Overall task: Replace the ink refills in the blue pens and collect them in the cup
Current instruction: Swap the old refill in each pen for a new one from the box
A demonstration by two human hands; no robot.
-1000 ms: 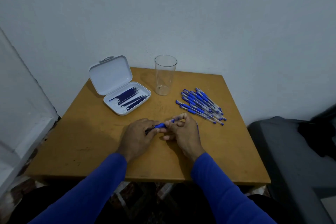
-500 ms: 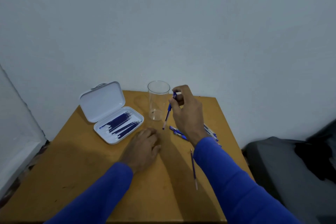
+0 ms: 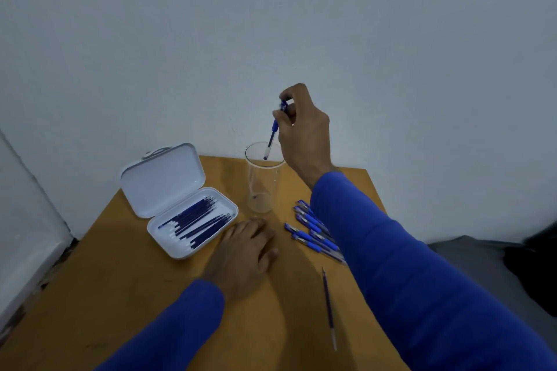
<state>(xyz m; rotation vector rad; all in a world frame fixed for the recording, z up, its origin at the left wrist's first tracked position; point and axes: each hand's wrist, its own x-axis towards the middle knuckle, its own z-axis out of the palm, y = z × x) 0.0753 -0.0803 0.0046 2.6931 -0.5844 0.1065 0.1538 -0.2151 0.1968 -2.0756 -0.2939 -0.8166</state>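
- The right hand [image 3: 304,129] has risen since half a second ago; it pinches a blue pen [image 3: 273,132] near its top, tip now dipping just inside the rim of the clear cup [image 3: 262,187].
- The left hand [image 3: 244,253] stays flat and relaxed on the table [image 3: 120,280], in front of the cup.
- Left of the cup, the open white case [image 3: 168,187] holds refills [image 3: 196,221]; to its right lie the other pens [image 3: 310,232].
- One loose refill [image 3: 328,307] lies well in front of the cup.
- No writing is readable.

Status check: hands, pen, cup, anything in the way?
Right hand pinches pen above cup, tip at the rim. Left hand flat on table, holding nothing. Cup mouth unobstructed.
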